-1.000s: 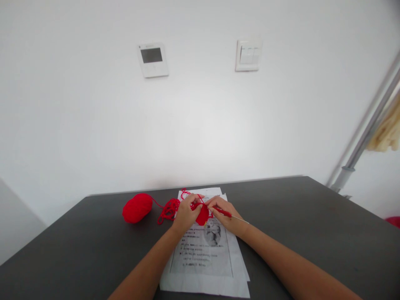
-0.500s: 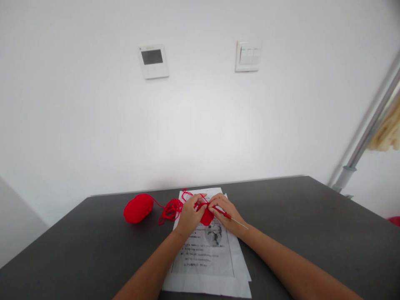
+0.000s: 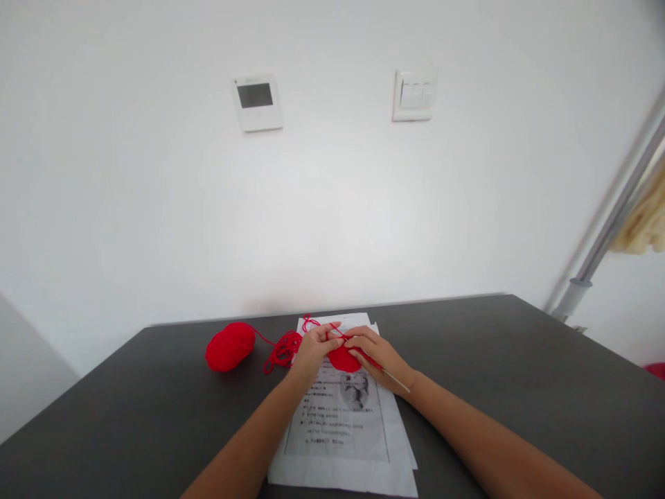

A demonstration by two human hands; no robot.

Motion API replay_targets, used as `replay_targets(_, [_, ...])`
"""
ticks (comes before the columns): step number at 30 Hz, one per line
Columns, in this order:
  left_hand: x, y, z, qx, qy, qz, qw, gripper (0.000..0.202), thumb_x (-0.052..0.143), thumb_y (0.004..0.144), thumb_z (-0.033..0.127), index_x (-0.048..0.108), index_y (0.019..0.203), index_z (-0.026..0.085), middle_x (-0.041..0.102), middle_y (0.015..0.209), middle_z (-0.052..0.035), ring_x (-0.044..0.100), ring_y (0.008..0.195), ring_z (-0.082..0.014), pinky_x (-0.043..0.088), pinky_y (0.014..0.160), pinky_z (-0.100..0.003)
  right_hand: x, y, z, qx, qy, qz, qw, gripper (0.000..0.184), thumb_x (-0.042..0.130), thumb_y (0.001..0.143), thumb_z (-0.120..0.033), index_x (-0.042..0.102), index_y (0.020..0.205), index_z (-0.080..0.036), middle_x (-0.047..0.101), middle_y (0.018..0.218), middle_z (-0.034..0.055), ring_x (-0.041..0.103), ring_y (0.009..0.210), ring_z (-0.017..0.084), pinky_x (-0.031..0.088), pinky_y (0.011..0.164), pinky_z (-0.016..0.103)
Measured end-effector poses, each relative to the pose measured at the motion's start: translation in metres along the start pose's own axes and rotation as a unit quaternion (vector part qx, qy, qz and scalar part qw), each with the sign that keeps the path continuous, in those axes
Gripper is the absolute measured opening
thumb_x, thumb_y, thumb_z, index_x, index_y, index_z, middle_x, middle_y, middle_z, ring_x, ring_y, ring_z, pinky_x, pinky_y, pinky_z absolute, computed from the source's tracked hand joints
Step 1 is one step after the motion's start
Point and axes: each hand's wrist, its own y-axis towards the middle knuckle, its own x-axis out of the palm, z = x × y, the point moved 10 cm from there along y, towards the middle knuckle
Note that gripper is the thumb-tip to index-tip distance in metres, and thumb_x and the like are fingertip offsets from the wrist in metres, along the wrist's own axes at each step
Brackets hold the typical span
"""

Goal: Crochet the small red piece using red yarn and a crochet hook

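Observation:
My left hand (image 3: 314,348) pinches the left edge of a small red crochet piece (image 3: 345,360), with red yarn running over its raised index finger. In my right hand (image 3: 378,353) is a crochet hook (image 3: 395,378) with a red grip and a thin metal shaft that points down toward my wrist. The hook's working tip is hidden among the fingers and yarn at the piece's top edge. Left of my left hand lies a loose tangle of red yarn (image 3: 283,348), joined by a strand to a red yarn ball (image 3: 231,346).
Printed sheets of paper (image 3: 343,471) lie under my hands on the dark table (image 3: 171,416). Behind the table rises a white wall with a thermostat panel (image 3: 258,104) and a light switch (image 3: 414,95). A grey pole (image 3: 613,215) slants at the right.
The crochet piece has turned and now shows wider and flatter between my hands. The hook's shaft has tilted slightly lower, and my right hand has shifted a little.

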Motion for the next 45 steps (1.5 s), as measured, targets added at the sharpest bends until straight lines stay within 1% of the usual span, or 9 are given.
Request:
replay_targets(4, [0.007, -0.004, -0.005, -0.029, -0.059, -0.01, 0.998, 0.052, 0.077, 0.053, 0.026, 0.062, 0.1, 0.011, 0.064, 0.066, -0.0017, 0.061, 0.064, -0.0152, 0.046, 0.064, -0.028, 0.004, 0.0, 0.0, -0.012, -0.052, -0.007, 0.999, 0.022, 0.042, 0.088, -0.016, 0.054, 0.106, -0.021, 0.053, 0.109, 0.0092, 0.052, 0.099, 0.019, 0.047, 0.086, 0.034])
replay_targets(7, [0.005, -0.003, -0.007, -0.02, -0.05, 0.006, 0.999, 0.05, 0.075, 0.056, 0.027, 0.061, 0.101, 0.011, 0.064, 0.065, -0.002, 0.061, 0.063, -0.0157, 0.047, 0.063, -0.028, 0.008, -0.001, 0.002, -0.006, -0.074, -0.002, 0.997, 0.022, 0.042, 0.088, -0.015, 0.054, 0.106, -0.021, 0.052, 0.11, 0.0091, 0.051, 0.101, 0.02, 0.046, 0.088, 0.035])
replay_targets(12, [-0.004, 0.001, 0.002, 0.047, 0.082, 0.041, 0.995, 0.044, 0.069, 0.061, 0.022, 0.06, 0.103, 0.013, 0.06, 0.061, 0.0028, 0.059, 0.06, -0.0136, 0.045, 0.06, -0.026, 0.007, 0.0, -0.002, 0.01, -0.083, 0.012, 0.996, 0.019, 0.041, 0.089, -0.015, 0.054, 0.101, -0.02, 0.052, 0.106, 0.0095, 0.051, 0.099, 0.021, 0.046, 0.088, 0.037])
replay_targets(17, [-0.005, -0.001, 0.017, 0.11, 0.245, 0.042, 0.962, 0.039, 0.06, 0.065, 0.013, 0.06, 0.104, 0.017, 0.058, 0.062, 0.0036, 0.055, 0.06, -0.0131, 0.044, 0.059, -0.025, 0.007, 0.001, -0.002, 0.023, -0.083, -0.002, 0.996, 0.016, 0.041, 0.089, -0.016, 0.054, 0.097, -0.021, 0.055, 0.098, 0.0088, 0.052, 0.092, 0.021, 0.048, 0.082, 0.036])
replay_targets(22, [-0.008, -0.002, 0.028, 0.138, 0.322, 0.039, 0.936, 0.037, 0.058, 0.067, 0.013, 0.061, 0.103, 0.019, 0.061, 0.065, 0.0018, 0.057, 0.065, -0.0159, 0.045, 0.065, -0.027, 0.004, 0.001, -0.001, 0.018, -0.05, 0.002, 0.999, 0.016, 0.042, 0.09, -0.018, 0.056, 0.099, -0.021, 0.057, 0.1, 0.0093, 0.052, 0.096, 0.021, 0.046, 0.085, 0.037])
replay_targets(27, [-0.015, 0.001, 0.033, 0.162, 0.343, 0.044, 0.924, 0.035, 0.057, 0.067, 0.013, 0.061, 0.101, 0.018, 0.06, 0.067, 0.0021, 0.056, 0.065, -0.0153, 0.044, 0.066, -0.027, 0.0, 0.002, -0.001, 0.023, -0.006, 0.009, 1.0, 0.017, 0.043, 0.089, -0.018, 0.058, 0.097, -0.021, 0.061, 0.096, 0.0088, 0.054, 0.091, 0.02, 0.046, 0.083, 0.034])
replay_targets(31, [-0.015, 0.001, 0.033, 0.172, 0.359, 0.039, 0.917, 0.032, 0.056, 0.066, 0.011, 0.062, 0.096, 0.019, 0.06, 0.068, 0.0018, 0.057, 0.067, -0.0152, 0.044, 0.067, -0.027, -0.003, 0.004, 0.005, 0.051, 0.039, 0.011, 0.998, 0.017, 0.045, 0.089, -0.021, 0.061, 0.092, -0.021, 0.064, 0.089, 0.0077, 0.057, 0.086, 0.019, 0.047, 0.078, 0.032])
replay_targets(40, [-0.01, 0.005, 0.027, 0.158, 0.379, -0.016, 0.912, 0.023, 0.054, 0.068, 0.013, 0.06, 0.089, 0.018, 0.059, 0.068, 0.0016, 0.057, 0.067, -0.0152, 0.043, 0.064, -0.027, -0.003, 0.001, 0.033, 0.14, 0.059, 0.008, 0.988, 0.014, 0.053, 0.083, -0.019, 0.067, 0.083, -0.019, 0.067, 0.08, 0.0046, 0.061, 0.077, 0.017, 0.047, 0.073, 0.028])
replay_targets(45, [-0.007, 0.004, 0.029, 0.153, 0.38, -0.032, 0.912, 0.019, 0.056, 0.068, 0.016, 0.06, 0.087, 0.018, 0.059, 0.069, 0.0012, 0.056, 0.067, -0.0154, 0.042, 0.064, -0.027, -0.006, 0.002, 0.032, 0.128, 0.06, 0.008, 0.99, 0.014, 0.053, 0.083, -0.019, 0.067, 0.082, -0.019, 0.068, 0.08, 0.0047, 0.062, 0.077, 0.017, 0.047, 0.072, 0.028])
